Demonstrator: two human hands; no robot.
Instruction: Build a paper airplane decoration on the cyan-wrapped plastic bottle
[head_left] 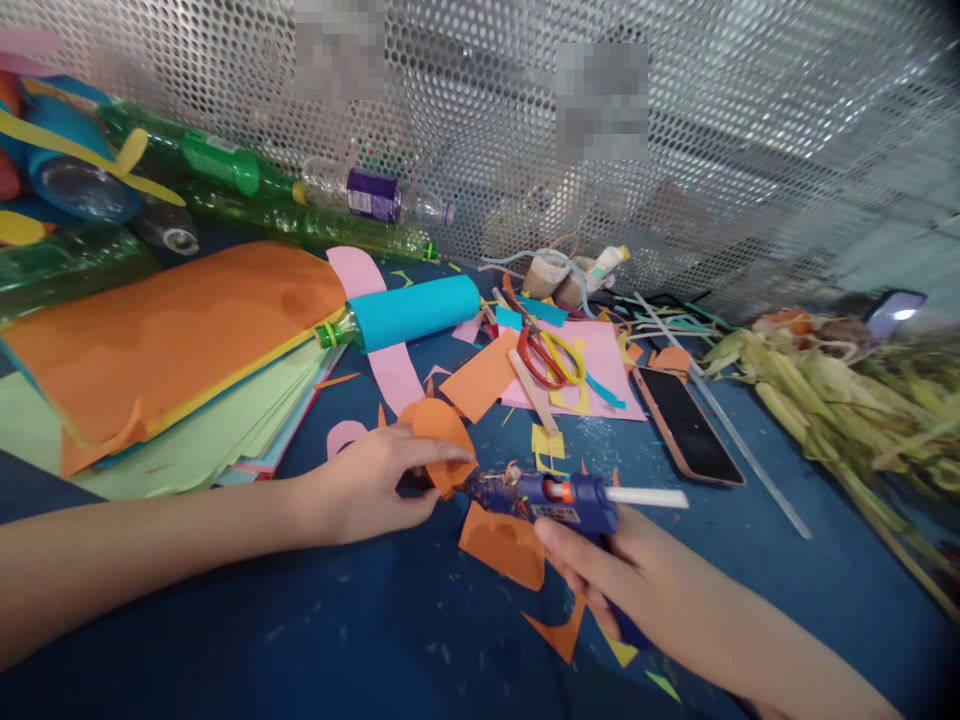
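Note:
My right hand is wrapped round the handle of a blue hot glue gun, with a white glue stick poking out of its back end. The gun's nozzle points left at a curved piece of orange paper. That paper is pinched between the fingers and thumb of my left hand. Just below the nozzle, another orange paper piece lies on the blue table. Behind my left hand rests a bottle wrapped in blue paper, with a pink paper strip under it.
Stacked coloured paper lies at left, with green plastic bottles behind it. Scissors sit among paper scraps. To the right are a phone, a clear glue stick and corn husks. A perforated metal screen closes the back.

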